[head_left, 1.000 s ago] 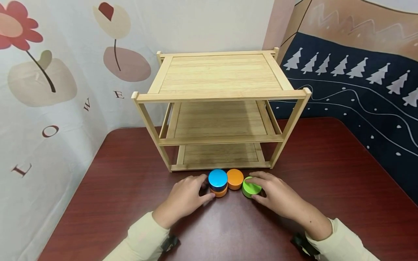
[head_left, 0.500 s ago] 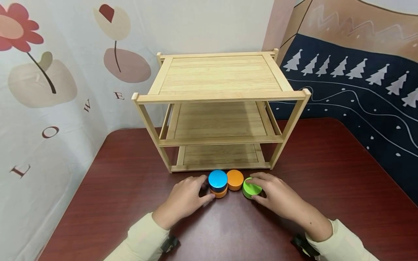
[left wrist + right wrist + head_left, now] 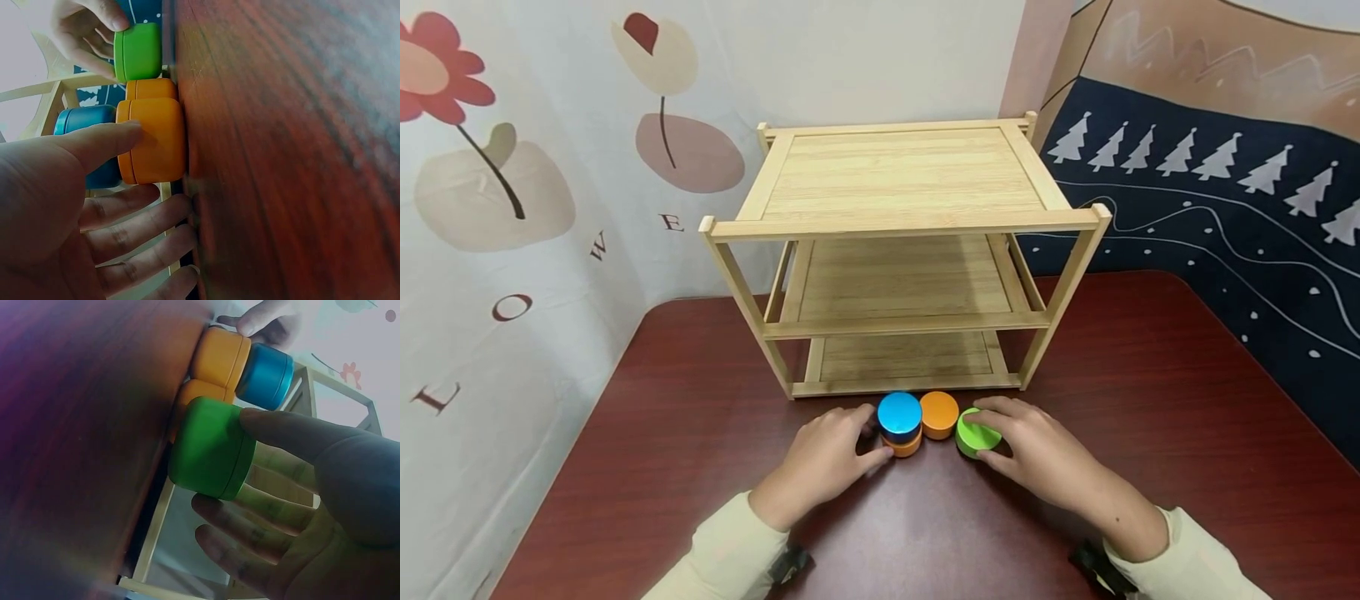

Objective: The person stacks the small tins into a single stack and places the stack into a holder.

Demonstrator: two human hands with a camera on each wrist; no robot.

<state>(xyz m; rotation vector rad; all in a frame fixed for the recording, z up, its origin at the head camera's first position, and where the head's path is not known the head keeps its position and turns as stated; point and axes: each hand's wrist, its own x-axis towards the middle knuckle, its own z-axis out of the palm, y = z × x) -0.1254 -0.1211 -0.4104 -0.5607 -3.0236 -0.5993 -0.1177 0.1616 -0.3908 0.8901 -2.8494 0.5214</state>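
Small round lidded jars stand at the front of the shelf. A blue jar (image 3: 899, 415) is stacked on an orange jar (image 3: 153, 140), whose lower part shows beneath it. A second orange jar (image 3: 939, 415) stands just to their right, and a green jar (image 3: 209, 447) is farther right. My left hand (image 3: 823, 454) holds the lower orange jar from its left side, thumb on its wall and index finger behind. With thumb and fingers around its lid, my right hand (image 3: 1041, 450) grips the green jar, one finger reaching over the top.
A three-tier wooden shelf (image 3: 902, 227) stands right behind the jars on the dark red table (image 3: 910, 533). A printed flower cloth (image 3: 550, 292) hangs at the left, and a dark cloth with trees (image 3: 1210, 200) hangs at the right.
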